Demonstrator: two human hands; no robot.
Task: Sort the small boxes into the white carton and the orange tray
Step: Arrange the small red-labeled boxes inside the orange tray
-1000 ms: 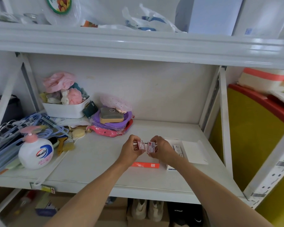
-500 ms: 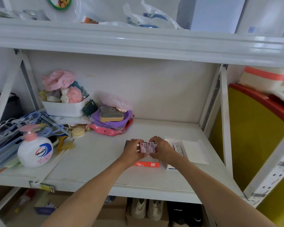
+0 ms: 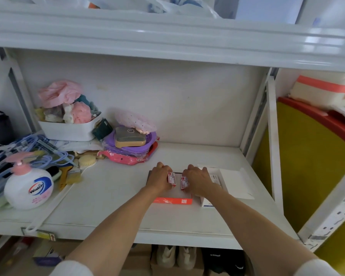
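left hand (image 3: 159, 179) clamps small box (image 3: 172, 178) | right hand (image 3: 197, 181) clamps second box (image 3: 184, 182) | over orange tray (image 3: 172, 200)

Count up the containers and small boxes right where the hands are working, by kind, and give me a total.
Small red and white boxes, one in the left hand and one in the right hand: 2
Orange tray: 1
White carton: 1
Total: 4
Any boxes already inside the tray or carton are mostly hidden by the hands, so they are not counted.
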